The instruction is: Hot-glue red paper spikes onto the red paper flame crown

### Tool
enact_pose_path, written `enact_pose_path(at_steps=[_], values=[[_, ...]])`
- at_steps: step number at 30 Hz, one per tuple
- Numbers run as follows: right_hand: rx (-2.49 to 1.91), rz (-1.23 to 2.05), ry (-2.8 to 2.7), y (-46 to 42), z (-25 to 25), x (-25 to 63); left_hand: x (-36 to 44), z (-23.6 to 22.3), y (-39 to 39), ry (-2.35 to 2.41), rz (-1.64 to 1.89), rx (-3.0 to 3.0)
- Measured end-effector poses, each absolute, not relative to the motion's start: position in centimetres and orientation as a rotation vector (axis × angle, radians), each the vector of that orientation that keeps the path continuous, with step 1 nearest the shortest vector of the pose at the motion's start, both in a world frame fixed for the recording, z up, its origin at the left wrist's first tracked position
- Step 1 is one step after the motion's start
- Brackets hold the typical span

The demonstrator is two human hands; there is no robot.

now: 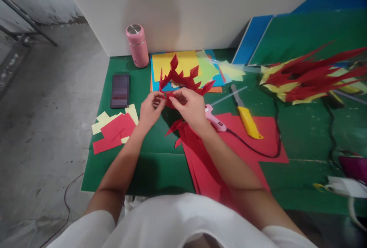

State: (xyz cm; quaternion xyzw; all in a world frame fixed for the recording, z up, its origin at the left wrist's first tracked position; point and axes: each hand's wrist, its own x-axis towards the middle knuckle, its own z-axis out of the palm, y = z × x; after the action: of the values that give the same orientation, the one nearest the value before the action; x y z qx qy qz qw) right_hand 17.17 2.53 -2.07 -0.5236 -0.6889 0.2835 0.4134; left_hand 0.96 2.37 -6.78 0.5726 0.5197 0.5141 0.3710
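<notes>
Between both hands is a red paper crown [183,79], a curved band with pointed folded pieces standing up along it. My left hand [153,109] pinches the band's left end with closed fingers. On the near side of the band, my right hand [189,104] is closed, its thumb pressed on the red paper close to the left fingertips. Just right of the right wrist lies a pink glue gun [215,119] with a black cord. Below the hands, loose red pointed paper pieces [174,127] rest beside red paper sheets [229,137].
A pink flask [137,47] and a dark pixelated rectangle [120,90] stand left, above red and yellow scraps [117,127]. Coloured sheets [160,68] lie behind the crown. To the right are a yellow cutter knife [249,121], a clear glue stick [229,95] and red-yellow paper spikes [309,74].
</notes>
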Motion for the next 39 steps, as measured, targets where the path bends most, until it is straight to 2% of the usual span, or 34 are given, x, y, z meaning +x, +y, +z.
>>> enact_pose_path(at_steps=[4, 7, 10, 13, 16, 23, 39], values=[[-1.305, 0.708, -1.725, 2.5, -2.1, 17.1, -3.6, -5.3, 3.1, 1.724, 1.366, 1.712], [-1.275, 0.707, -1.708, 2.5, -2.1, 17.0, -6.3, -4.7, 3.3, 2.389, 1.092, 1.679], [-1.26, 0.698, -1.698, 2.6, -2.2, 17.0, -7.4, -4.9, 3.1, 2.459, 1.002, 1.66], [-1.268, 0.686, -1.695, 2.7, -2.3, 17.1, -7.0, -5.7, 3.2, 2.411, 1.145, 1.707], [-1.272, 0.686, -1.687, 2.7, -2.3, 17.2, -5.5, -6.5, 3.3, 2.129, 1.373, 1.892], [-1.272, 0.661, -1.687, 2.8, -2.2, 17.4, -1.1, -6.9, 2.7, 1.427, 1.267, 2.185], [-1.242, 0.767, -1.67, 2.5, -2.4, 17.0, 0.1, -7.5, 2.9, 1.355, 1.18, 2.237]])
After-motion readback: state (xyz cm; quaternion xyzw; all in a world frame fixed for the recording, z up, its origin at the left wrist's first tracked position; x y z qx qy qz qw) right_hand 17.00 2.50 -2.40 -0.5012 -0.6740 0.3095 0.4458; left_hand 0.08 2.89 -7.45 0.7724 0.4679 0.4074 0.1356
